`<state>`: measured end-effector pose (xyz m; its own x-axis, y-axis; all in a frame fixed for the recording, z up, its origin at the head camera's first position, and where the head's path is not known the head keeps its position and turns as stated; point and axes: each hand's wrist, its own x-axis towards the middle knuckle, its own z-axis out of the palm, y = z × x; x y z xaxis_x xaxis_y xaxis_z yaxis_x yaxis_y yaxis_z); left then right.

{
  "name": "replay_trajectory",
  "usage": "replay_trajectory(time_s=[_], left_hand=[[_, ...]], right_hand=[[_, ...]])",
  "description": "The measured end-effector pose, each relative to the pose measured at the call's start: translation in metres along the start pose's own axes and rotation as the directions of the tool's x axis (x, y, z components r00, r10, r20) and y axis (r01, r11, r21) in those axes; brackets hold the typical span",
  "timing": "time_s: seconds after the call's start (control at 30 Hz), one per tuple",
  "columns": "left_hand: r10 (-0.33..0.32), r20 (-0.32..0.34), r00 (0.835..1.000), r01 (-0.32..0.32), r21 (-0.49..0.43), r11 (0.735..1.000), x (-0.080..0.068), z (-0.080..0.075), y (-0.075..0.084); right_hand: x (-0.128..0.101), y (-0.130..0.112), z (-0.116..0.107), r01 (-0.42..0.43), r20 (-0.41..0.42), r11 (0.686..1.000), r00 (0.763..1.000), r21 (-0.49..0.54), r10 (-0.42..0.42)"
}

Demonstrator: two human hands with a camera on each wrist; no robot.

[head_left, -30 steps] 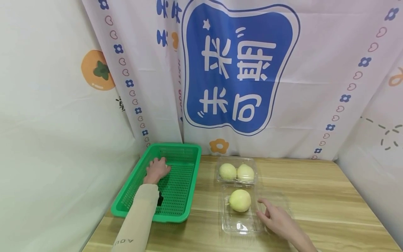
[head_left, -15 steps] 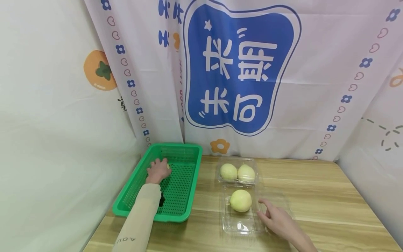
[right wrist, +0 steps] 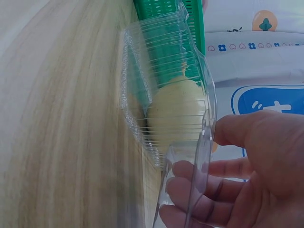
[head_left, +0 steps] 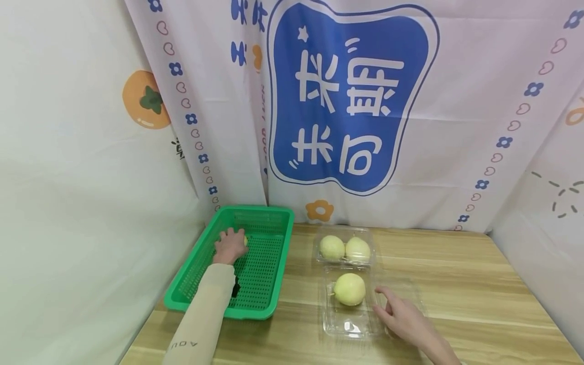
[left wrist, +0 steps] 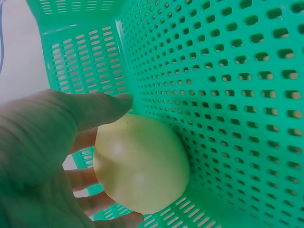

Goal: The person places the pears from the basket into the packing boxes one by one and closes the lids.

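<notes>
Cupping a pale yellow fruit (left wrist: 141, 164) with my left hand (head_left: 230, 245), I have it down inside the green basket (head_left: 269, 284), near the far left corner, at about ten o'clock from the middle of the table (head_left: 456, 299). My thumb lies over its top and my fingers (left wrist: 85, 178) curl under its near side, so the hand is grasping it; the fruit touches the perforated basket floor and sits close to the side wall. From the head view only a sliver of the fruit shows past my knuckles.

My right hand (head_left: 403, 320) rests at about four o'clock on the table, fingers loosely bent against the right edge of the clear plastic box (head_left: 349, 324). In the wrist view the thin plastic wall stands between my fingertips (right wrist: 190, 190) and my thumb, yet I cannot tell whether I am pinching it or just touching it.

One fruit in the near half of the box (head_left: 349, 289) lies just beside those fingers. Two more fruits (head_left: 344, 248) sit side by side, touching, in the far half of the box, toward twelve o'clock
</notes>
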<state>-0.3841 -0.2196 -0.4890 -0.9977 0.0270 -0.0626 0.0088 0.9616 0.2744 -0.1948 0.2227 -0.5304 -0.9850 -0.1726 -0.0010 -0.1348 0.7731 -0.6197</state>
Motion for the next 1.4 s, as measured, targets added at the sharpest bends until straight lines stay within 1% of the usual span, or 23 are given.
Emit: replay_trajectory(time_s=[0.2,0.27,0.4,0.47,0.53,0.67,0.9,1.13,1.4], left_hand=[[0.015,0.012,1.000,-0.015,0.029,0.999,-0.002,-0.003,0.003],[0.014,0.030,0.999,-0.015,0.039,0.999,-0.003,-0.004,0.005],[0.004,0.123,0.992,-0.009,0.037,0.999,-0.006,-0.002,0.005],[-0.007,0.170,0.985,0.004,0.015,1.000,-0.008,-0.001,0.004],[-0.012,0.198,0.980,0.014,-0.006,1.000,-0.008,0.000,0.003],[-0.019,0.203,0.979,0.027,-0.033,0.999,-0.009,0.000,0.002],[-0.036,0.208,0.977,0.045,-0.041,0.998,-0.009,-0.001,0.002],[-0.035,0.217,0.976,0.044,-0.035,0.998,-0.012,0.000,0.001],[-0.028,0.215,0.976,0.039,-0.047,0.998,-0.008,0.001,0.000]], right_hand=[[0.000,0.001,0.000,-0.007,-0.003,1.000,1.000,0.000,0.007],[0.000,0.001,0.000,-0.006,-0.001,1.000,1.000,0.000,0.006],[0.000,0.001,0.000,0.000,-0.005,1.000,1.000,0.000,0.000],[0.000,0.001,0.000,0.002,-0.005,1.000,1.000,0.001,-0.002],[-0.001,0.001,0.000,0.004,-0.003,1.000,1.000,0.004,-0.004],[0.000,0.001,0.000,0.009,-0.004,1.000,1.000,-0.001,-0.009],[0.000,0.001,-0.001,0.009,-0.009,1.000,1.000,-0.008,-0.009],[-0.002,-0.001,0.000,0.002,0.007,1.000,1.000,0.004,-0.002],[-0.003,0.001,0.000,0.007,0.005,1.000,1.000,0.007,-0.007]])
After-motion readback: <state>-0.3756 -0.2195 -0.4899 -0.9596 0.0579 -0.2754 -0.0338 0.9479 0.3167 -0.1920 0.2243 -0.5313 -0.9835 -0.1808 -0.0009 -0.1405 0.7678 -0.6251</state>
